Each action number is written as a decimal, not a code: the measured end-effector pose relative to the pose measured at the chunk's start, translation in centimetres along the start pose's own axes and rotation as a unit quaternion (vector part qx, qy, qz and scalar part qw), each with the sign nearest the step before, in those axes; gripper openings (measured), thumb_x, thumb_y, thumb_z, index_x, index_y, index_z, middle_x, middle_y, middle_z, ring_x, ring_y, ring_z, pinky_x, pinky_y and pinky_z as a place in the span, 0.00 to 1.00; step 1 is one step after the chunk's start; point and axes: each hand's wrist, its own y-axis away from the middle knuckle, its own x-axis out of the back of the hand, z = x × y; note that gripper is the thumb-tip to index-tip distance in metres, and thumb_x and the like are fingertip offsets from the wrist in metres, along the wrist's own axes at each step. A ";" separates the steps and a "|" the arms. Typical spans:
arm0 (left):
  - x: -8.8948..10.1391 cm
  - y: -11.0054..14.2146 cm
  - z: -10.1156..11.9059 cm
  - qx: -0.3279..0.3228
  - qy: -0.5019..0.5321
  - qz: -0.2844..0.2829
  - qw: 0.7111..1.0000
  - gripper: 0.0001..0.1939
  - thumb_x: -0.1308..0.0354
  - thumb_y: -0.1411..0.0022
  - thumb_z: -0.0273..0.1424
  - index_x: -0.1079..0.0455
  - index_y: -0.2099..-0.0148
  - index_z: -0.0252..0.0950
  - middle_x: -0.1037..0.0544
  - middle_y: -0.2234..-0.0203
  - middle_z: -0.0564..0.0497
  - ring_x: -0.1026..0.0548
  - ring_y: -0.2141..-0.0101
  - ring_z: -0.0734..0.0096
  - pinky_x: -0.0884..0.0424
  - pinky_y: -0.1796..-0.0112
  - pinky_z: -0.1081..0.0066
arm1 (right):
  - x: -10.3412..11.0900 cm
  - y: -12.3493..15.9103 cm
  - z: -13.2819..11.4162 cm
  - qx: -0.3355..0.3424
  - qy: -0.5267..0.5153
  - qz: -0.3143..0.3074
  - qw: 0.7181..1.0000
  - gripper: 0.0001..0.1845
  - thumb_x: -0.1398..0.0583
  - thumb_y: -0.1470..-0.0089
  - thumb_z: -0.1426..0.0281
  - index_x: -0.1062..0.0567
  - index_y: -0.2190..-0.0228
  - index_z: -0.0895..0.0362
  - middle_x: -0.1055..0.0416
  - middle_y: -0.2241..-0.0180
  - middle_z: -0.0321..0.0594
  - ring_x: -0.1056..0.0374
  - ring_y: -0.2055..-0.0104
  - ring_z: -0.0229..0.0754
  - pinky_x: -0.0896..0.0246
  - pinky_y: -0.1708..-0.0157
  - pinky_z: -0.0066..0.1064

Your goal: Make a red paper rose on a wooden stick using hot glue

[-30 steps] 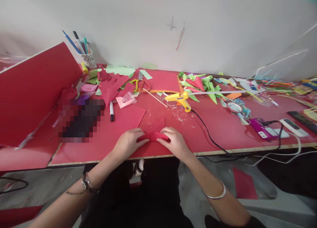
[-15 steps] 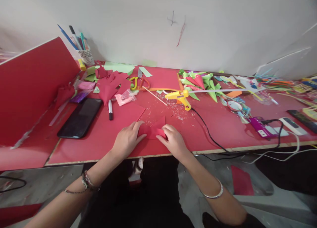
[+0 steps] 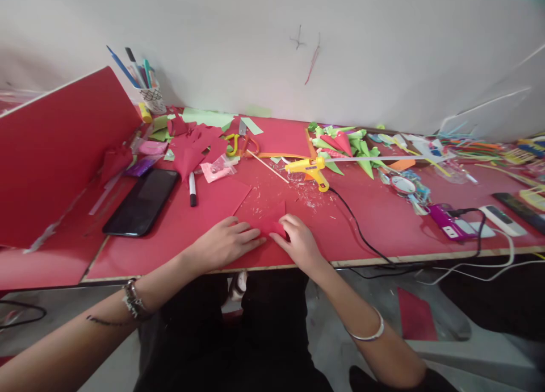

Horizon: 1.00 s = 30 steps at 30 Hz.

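Two bare hands work one small piece of red paper at the near edge of a red surface. The left hand lies palm down, its fingers stretched flat and close together, pressing on the paper's left side. The right hand is curled, its fingers bent and pinching the paper's right corner against the surface. The left wrist wears a beaded bracelet, the right wrist one metal bangle. Just behind the hands lies one larger red sheet. Farther back are one black marker, one dark phone lying flat, one yellow glue gun with a black cord trailing to the front edge, and one pair of scissors with yellow and orange handles. One patterned cup stands upright by the wall in the far left corner, holding several pens and pencils, too bunched to count. A heap of green and red paper cones sits to the right, and red scraps are scattered on the left. One large red board leans tilted at the left end.
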 end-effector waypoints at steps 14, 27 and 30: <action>1.6 4.0 -2.2 0.077 0.143 -0.058 0.985 0.23 0.52 0.45 0.23 0.37 0.48 0.46 0.31 0.51 0.53 0.33 0.53 0.66 0.52 0.46 0.59 | 0.4 0.5 -0.8 -0.002 0.038 0.057 0.998 0.18 0.46 0.49 0.68 0.37 0.55 0.57 0.36 0.61 0.46 0.40 0.57 0.47 0.43 0.59 0.37; 1.4 3.8 -2.1 0.062 0.152 -0.036 0.986 0.23 0.51 0.47 0.22 0.36 0.49 0.43 0.30 0.52 0.51 0.32 0.54 0.67 0.47 0.48 0.61 | -0.7 0.9 -3.1 0.163 0.118 -0.082 0.976 0.23 0.51 0.46 0.77 0.37 0.50 0.48 0.37 0.61 0.41 0.44 0.60 0.42 0.45 0.59 0.33; 1.4 3.9 -2.3 0.060 0.148 -0.054 0.986 0.25 0.52 0.47 0.23 0.38 0.47 0.44 0.31 0.51 0.53 0.33 0.53 0.67 0.47 0.48 0.61 | 0.1 1.2 -2.2 0.141 0.103 -0.085 0.981 0.24 0.51 0.47 0.79 0.35 0.51 0.49 0.36 0.61 0.42 0.43 0.59 0.42 0.45 0.60 0.33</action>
